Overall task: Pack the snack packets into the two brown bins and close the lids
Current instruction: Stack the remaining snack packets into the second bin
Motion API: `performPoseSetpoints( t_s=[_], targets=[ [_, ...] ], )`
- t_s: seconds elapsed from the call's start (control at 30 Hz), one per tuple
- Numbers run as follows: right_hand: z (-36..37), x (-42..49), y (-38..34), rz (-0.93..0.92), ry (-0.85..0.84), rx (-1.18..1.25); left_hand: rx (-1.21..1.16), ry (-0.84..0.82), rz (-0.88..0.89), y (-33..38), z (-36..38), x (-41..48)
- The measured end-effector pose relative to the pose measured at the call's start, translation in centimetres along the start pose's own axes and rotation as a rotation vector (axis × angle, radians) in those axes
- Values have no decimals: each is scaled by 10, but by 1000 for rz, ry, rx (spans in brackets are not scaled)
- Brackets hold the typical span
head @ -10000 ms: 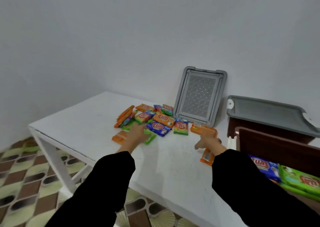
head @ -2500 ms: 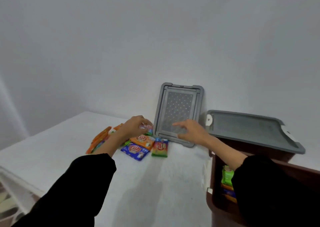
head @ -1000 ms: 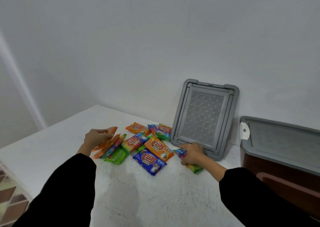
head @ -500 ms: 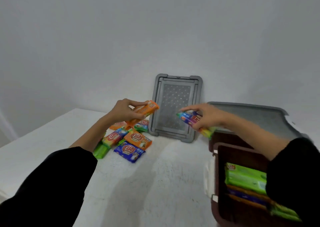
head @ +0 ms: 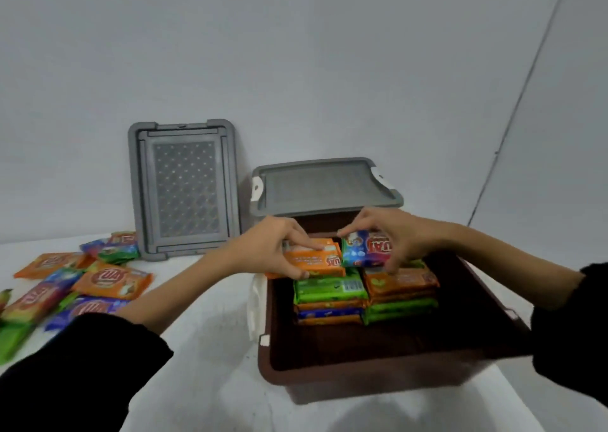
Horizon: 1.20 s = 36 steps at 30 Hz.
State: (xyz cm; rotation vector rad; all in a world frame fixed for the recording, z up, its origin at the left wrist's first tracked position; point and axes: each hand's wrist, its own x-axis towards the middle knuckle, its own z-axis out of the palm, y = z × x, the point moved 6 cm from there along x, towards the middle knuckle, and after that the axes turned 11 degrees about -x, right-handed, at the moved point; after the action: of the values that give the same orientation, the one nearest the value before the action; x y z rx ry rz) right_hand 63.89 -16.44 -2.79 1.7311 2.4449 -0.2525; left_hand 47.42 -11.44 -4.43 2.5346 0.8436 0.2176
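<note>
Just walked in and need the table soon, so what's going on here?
A person is packing snack packets into an open brown bin. The left hand holds an orange packet and the right hand a blue packet over the stacks inside. More loose packets lie on the table. One grey lid leans on the wall; the far bin is lidded.

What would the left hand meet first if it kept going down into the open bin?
Most likely the green packet topping the left stack: the left hand holds an orange packet right above it in the open brown bin. The gap between them is unclear.
</note>
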Motion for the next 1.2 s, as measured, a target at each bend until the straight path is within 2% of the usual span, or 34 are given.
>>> performPoseSetpoints(
  t_s=[0.2,0.3,0.53,0.87,1.07,1.2],
  targets=[
    [36,-3,14,23,-47,-135,57,-74,58,14,41,25],
    [44,-3,19,37,-21,-119,72,-93,71,15,51,27],
    [52,-1,16,71,32,-255,321,-77,211,33,57,29],
    [51,-1,27,54,4,-234,278,-100,208,38,57,41],
    [52,-9,33,95,104,-111,290,-74,210,35,59,36],
    [31,-3,18,31,116,-109,171,-1,179,40,37,29]
  ],
)
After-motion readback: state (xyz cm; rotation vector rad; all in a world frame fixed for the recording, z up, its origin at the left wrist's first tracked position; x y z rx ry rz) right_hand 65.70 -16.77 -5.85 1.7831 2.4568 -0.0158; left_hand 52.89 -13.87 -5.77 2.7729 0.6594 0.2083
